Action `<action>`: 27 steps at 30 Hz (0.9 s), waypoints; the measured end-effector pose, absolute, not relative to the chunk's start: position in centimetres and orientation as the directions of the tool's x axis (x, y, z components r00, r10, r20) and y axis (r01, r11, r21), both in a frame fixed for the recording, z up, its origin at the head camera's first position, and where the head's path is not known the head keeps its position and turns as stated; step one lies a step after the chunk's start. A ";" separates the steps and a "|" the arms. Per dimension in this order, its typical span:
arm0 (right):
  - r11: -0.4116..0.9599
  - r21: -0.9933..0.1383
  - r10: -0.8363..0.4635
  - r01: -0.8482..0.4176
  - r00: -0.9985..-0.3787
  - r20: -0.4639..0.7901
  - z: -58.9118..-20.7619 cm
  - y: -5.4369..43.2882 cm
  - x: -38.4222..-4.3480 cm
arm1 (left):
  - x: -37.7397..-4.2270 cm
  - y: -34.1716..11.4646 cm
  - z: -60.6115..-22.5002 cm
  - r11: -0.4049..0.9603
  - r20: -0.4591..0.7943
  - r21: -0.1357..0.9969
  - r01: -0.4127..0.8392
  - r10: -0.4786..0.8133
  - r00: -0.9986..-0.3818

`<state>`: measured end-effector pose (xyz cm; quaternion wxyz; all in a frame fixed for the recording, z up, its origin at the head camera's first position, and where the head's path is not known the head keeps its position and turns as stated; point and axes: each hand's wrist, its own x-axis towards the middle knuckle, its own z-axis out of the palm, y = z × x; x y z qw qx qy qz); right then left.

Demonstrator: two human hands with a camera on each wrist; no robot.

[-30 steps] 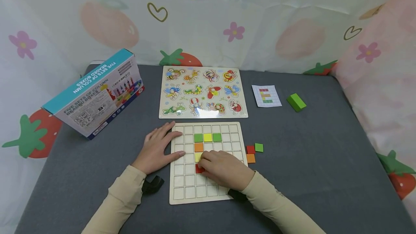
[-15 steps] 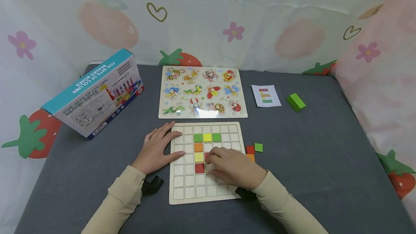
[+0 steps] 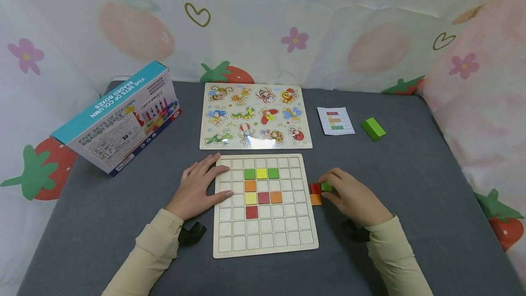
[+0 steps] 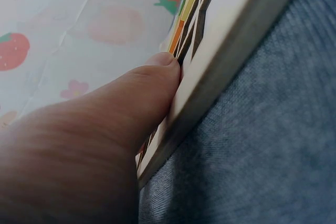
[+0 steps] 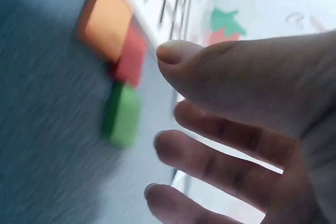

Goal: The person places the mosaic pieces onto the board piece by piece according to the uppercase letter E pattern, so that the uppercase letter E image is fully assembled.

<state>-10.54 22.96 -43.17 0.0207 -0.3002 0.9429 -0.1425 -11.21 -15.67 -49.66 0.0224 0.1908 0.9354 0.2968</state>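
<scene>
On the left edge of the grid board [image 3: 279, 227], left hand's [image 3: 196, 193] resting, fingers spread; off the board's right side, right hand [image 3: 355, 198] has fingers parted by a green tile [image 3: 326, 187]. Bug puzzle's [image 3: 256, 123] farther back.

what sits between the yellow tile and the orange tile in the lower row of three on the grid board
A red tile lies between the yellow tile and the orange tile; the head view shows it.

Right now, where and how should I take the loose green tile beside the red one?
Probably pinch the green tile by its near and far edges, coming from above and the right: it looks flat, and the red tile sits close on its left.
</scene>
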 end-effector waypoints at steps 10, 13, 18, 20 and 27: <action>0.812 -0.298 -0.527 -0.502 -0.850 -0.004 -44.7 24.3 -11.4 | -11.2 -15.7 -49.8 0.749 0.069 0.569 0.339 0.367 -0.928; 0.818 -0.296 -0.515 -0.493 -0.857 0.006 -45.0 24.5 -11.8 | -11.2 -15.7 -49.8 0.748 0.071 0.570 0.340 0.367 -0.927; 0.824 -0.285 -0.509 -0.490 -0.861 0.009 -45.2 24.9 -12.0 | -11.2 -15.7 -49.7 0.749 0.073 0.568 0.342 0.368 -0.927; 0.824 -0.284 -0.510 -0.490 -0.860 0.005 -45.1 24.9 -11.9 | -11.1 -15.7 -49.7 0.748 0.076 0.568 0.343 0.367 -0.927; 0.822 -0.280 -0.509 -0.496 -0.860 0.027 -44.8 24.7 -11.8 | -11.1 -15.7 -49.6 0.740 0.095 0.571 0.355 0.370 -0.924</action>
